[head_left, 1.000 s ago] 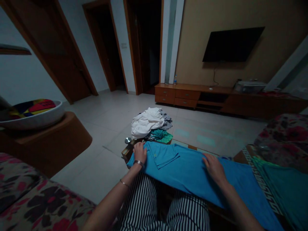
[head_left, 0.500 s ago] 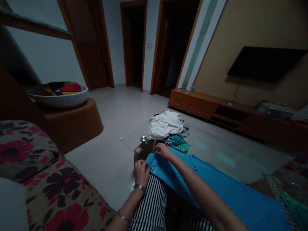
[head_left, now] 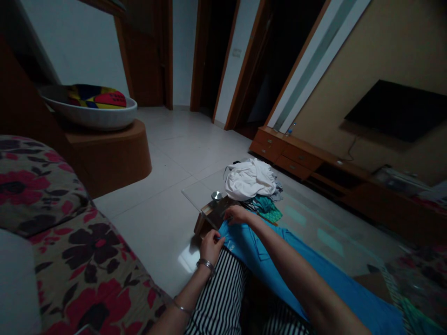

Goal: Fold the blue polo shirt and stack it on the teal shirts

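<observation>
Blue cloth (head_left: 335, 279) is pinched at its left end, my left hand (head_left: 213, 245) at the near corner, my right hand (head_left: 234, 215) farther along (that forearm crosses above it). Past this edge, the glass table (head_left: 200, 191) juts out; open floor (head_left: 153, 223) lies leftward, white clothes (head_left: 249, 180) beyond.

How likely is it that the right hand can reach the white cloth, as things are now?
Probably yes: the white cloth lies just beyond the right hand, with nothing tall standing between. However, this hand is at the edge of the blue garment, so it may first have to leave that.
</observation>
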{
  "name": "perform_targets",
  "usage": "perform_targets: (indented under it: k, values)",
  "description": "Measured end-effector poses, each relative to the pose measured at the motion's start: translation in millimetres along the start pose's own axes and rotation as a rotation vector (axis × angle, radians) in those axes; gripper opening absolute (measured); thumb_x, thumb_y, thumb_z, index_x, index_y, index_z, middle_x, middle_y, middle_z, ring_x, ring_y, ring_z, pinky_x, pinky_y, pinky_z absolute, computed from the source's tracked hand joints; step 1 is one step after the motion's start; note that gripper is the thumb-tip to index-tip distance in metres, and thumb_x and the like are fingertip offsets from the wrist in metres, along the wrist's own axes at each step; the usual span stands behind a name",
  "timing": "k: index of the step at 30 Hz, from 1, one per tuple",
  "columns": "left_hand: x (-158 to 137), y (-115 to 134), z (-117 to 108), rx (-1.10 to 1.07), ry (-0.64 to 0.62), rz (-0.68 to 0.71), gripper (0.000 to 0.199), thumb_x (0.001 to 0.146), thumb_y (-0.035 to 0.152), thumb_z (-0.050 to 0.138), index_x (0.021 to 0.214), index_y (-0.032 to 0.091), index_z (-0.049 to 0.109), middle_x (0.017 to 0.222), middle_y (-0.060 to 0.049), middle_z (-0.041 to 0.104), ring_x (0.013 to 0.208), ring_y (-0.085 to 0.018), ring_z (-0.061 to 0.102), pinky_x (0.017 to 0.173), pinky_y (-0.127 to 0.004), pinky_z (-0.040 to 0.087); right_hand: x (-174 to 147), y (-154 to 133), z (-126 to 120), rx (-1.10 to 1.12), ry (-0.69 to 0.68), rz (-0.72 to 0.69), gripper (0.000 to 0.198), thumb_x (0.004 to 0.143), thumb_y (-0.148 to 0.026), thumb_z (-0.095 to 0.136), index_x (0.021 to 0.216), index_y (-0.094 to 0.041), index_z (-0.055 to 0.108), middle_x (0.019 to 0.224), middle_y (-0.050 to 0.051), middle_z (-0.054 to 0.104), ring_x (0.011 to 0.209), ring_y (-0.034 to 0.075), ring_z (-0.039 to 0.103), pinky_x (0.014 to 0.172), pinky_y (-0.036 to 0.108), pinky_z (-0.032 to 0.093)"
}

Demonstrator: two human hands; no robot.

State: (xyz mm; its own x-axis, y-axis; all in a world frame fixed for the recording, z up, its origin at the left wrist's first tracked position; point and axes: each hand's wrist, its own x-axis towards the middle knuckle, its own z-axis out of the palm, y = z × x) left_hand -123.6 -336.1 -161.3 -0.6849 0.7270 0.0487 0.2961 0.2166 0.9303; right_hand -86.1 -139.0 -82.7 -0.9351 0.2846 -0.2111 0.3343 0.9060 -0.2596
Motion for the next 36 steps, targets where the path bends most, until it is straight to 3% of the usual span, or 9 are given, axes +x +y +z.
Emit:
perform_targets:
  k: [6, 10, 14, 17, 21, 26, 31, 36]
  values:
    - [16.5, 0.5, -7.7, -0.088, 0.086, -0.032, 0.015, 0.076, 0.029, 0.060, 0.069, 0.018, 0.052, 0.068, 0.001, 0.056, 0.064, -0.014, 0.053, 0.061, -0.023, 0.040, 5.1, -3.2, 1.8, 0.028, 0.054, 0.077, 0.020, 0.070, -0.019, 0.071, 0.088, -0.023, 0.075, 0.089, 0.002, 0.072, 0.082, 0.018, 0.064, 0.075, 0.024, 0.044]
    - [21.8, -1.7, -15.2, -0.046, 0.119, -0.066, 0.002, 0.077, 0.018, 0.053, 0.075, 0.018, 0.052, 0.070, 0.000, 0.057, 0.065, -0.015, 0.055, 0.063, -0.025, 0.043, -0.2, 8.3, -3.8, 0.092, 0.167, 0.140, 0.018, 0.081, -0.025, 0.062, 0.093, -0.020, 0.073, 0.089, 0.002, 0.072, 0.079, 0.015, 0.064, 0.071, 0.021, 0.044]
    - [20.9, 13.4, -15.7, 0.160, 0.216, 0.204, 0.020, 0.080, 0.007, 0.041, 0.086, 0.018, 0.057, 0.091, -0.007, 0.060, 0.090, -0.019, 0.056, 0.083, -0.031, 0.044, -21.7, 27.1, -9.4, 0.106, 0.340, 0.276, 0.025, 0.085, -0.016, 0.051, 0.099, -0.016, 0.071, 0.098, 0.007, 0.072, 0.088, 0.019, 0.065, 0.077, 0.025, 0.045]
    - [29.1, 34.5, -8.7, 0.281, 0.112, 0.390, 0.026, 0.084, 0.006, 0.038, 0.089, 0.018, 0.061, 0.096, -0.007, 0.061, 0.098, -0.021, 0.053, 0.090, -0.034, 0.041, -43.4, 33.1, -1.7, 0.104, 0.422, 0.343, 0.026, 0.084, -0.013, 0.050, 0.096, -0.018, 0.072, 0.099, 0.008, 0.072, 0.093, 0.021, 0.064, 0.082, 0.028, 0.045]
    - [58.2, 51.5, 2.4, 0.490, 0.044, 0.313, 0.022, 0.088, 0.016, 0.046, 0.101, 0.017, 0.063, 0.103, -0.010, 0.059, 0.103, -0.024, 0.049, 0.090, -0.036, 0.039, -57.9, 31.6, 19.6, 0.121, 0.483, 0.360, 0.024, 0.085, -0.015, 0.051, 0.097, -0.018, 0.071, 0.102, 0.008, 0.071, 0.097, 0.021, 0.062, 0.086, 0.029, 0.044]
    - [89.4, 48.7, 6.6, 0.758, -0.147, 0.292, 0.018, 0.090, 0.024, 0.048, 0.090, 0.018, 0.065, 0.102, -0.010, 0.059, 0.102, -0.025, 0.048, 0.087, -0.037, 0.036, -50.0, 32.9, 39.3, 0.175, 0.530, 0.342, 0.022, 0.083, -0.013, 0.053, 0.096, -0.017, 0.070, 0.098, 0.007, 0.070, 0.093, 0.018, 0.062, 0.085, 0.026, 0.043]
    - [94.4, 45.2, 3.2, 0.800, -0.118, 0.291, 0.028, 0.093, 0.023, 0.038, 0.093, 0.013, 0.064, 0.100, -0.014, 0.058, 0.102, -0.028, 0.047, 0.087, -0.040, 0.034, -46.5, 37.4, 50.7, 0.214, 0.595, 0.350, 0.018, 0.081, -0.014, 0.053, 0.087, -0.016, 0.070, 0.090, 0.007, 0.067, 0.086, 0.017, 0.059, 0.080, 0.027, 0.043]
    - [91.4, 51.1, 3.9, 0.778, -0.230, 0.422, 0.020, 0.089, 0.032, 0.051, 0.096, 0.018, 0.063, 0.103, -0.009, 0.058, 0.102, -0.025, 0.047, 0.086, -0.037, 0.034, -48.4, 40.5, 56.7, 0.244, 0.655, 0.332, 0.018, 0.082, -0.016, 0.050, 0.086, -0.016, 0.068, 0.086, 0.006, 0.065, 0.082, 0.017, 0.057, 0.077, 0.027, 0.042]
